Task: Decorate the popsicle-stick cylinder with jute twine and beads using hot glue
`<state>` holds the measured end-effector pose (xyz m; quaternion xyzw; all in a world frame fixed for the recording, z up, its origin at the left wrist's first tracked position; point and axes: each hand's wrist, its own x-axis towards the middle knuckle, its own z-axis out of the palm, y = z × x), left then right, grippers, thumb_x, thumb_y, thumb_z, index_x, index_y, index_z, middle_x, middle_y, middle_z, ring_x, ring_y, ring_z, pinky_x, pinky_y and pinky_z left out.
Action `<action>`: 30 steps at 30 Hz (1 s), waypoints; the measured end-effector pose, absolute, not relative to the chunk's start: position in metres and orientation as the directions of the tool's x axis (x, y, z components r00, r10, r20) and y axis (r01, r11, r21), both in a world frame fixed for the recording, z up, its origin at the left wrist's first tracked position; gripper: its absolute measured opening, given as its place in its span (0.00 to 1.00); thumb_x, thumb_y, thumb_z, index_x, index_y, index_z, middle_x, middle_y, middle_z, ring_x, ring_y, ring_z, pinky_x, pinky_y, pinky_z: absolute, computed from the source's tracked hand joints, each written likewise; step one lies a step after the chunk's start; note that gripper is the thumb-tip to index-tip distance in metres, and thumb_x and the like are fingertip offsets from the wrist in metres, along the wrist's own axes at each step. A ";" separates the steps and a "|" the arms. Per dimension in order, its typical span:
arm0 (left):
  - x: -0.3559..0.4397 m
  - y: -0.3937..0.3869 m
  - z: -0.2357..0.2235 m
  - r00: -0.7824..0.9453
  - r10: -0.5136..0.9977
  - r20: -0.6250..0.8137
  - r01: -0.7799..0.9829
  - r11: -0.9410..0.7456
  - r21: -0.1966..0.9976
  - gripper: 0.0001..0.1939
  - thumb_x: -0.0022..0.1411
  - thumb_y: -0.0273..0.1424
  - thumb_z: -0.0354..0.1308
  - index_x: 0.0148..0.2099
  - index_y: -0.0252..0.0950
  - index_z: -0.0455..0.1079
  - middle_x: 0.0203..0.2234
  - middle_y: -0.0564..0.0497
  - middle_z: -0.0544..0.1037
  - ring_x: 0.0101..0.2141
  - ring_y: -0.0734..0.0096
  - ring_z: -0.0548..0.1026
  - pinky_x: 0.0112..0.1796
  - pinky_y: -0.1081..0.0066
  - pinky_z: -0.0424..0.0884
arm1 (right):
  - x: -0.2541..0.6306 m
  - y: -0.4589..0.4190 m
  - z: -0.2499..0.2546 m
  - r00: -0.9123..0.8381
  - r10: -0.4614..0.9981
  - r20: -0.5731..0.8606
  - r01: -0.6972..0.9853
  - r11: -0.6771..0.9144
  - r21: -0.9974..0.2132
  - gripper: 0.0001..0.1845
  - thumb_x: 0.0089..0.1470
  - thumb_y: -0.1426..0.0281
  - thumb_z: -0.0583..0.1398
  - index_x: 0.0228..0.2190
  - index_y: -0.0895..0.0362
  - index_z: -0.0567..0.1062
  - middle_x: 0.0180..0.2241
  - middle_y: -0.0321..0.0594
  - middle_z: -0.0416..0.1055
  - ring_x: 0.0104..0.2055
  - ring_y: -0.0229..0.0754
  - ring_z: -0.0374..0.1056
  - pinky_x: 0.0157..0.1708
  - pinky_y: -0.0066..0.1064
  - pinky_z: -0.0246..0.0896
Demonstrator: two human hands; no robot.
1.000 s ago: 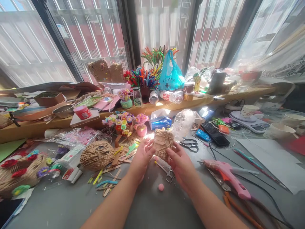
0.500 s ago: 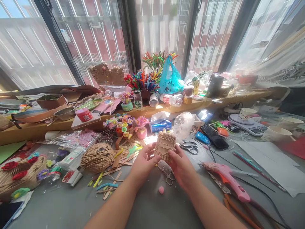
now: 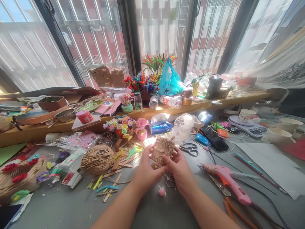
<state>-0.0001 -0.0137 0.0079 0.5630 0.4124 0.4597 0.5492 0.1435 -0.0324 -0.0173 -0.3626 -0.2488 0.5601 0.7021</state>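
Gripping small brown twine-wrapped square piece (image 3: 163,150) between your left hand (image 3: 146,168) and right hand (image 3: 179,165), above grey desk (image 3: 152,210).

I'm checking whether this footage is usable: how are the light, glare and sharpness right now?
Head view: windows backlight the scene, washed out at right; bright glare behind the twine-wrapped piece; wide-angle stretch bends the edges; the plastic sheet looks smeared, while the twine ball is fairly crisp.

The left hand (image 3: 145,173) and right hand (image 3: 180,167) are showing bare, with smooth, rounded fingers. Both forearms (image 3: 120,206) are showing bare too, widening toward the near side.
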 end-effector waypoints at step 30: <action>0.004 -0.003 0.003 0.172 0.973 0.154 -0.211 -0.116 0.971 0.32 0.53 0.37 0.76 0.59 0.42 0.71 0.57 0.42 0.79 0.57 0.49 0.77 0.58 0.54 0.70 | 0.141 -0.038 -0.009 0.152 0.985 -0.085 -0.654 0.036 -0.755 0.28 0.52 0.62 0.76 0.53 0.49 0.78 0.51 0.43 0.83 0.52 0.53 0.80 0.56 0.49 0.74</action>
